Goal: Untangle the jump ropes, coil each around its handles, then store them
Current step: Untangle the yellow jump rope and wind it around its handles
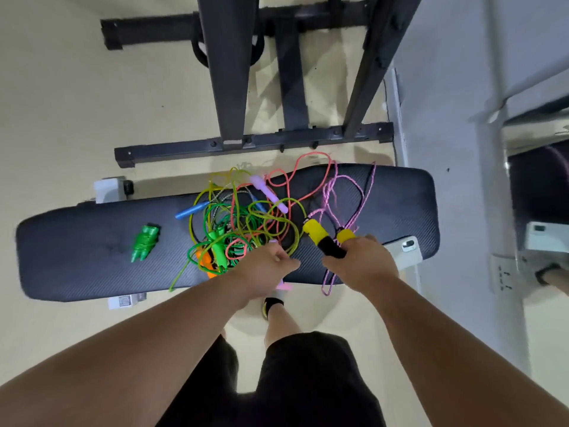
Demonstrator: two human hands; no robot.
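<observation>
A tangle of jump ropes [246, 223] in green, yellow, orange and salmon lies on the black padded bench [77, 241]. My right hand [363, 263] is shut on two yellow-and-black handles [320, 238] held side by side; their pink braided rope [348, 192] loops across the bench and hangs over its near edge. My left hand [268, 266] rests at the near edge of the tangle, fingers pinched on a strand there. A lilac handle [271, 194] and a blue handle [191, 210] lie in the pile. A coiled green rope bundle [144, 241] sits apart at the left.
A white phone [403, 251] lies on the bench's right end beside my right hand. A black metal rack frame [255, 140] stands behind the bench. A wall runs along the right with a socket [503, 277]. My legs stand below the bench's near edge.
</observation>
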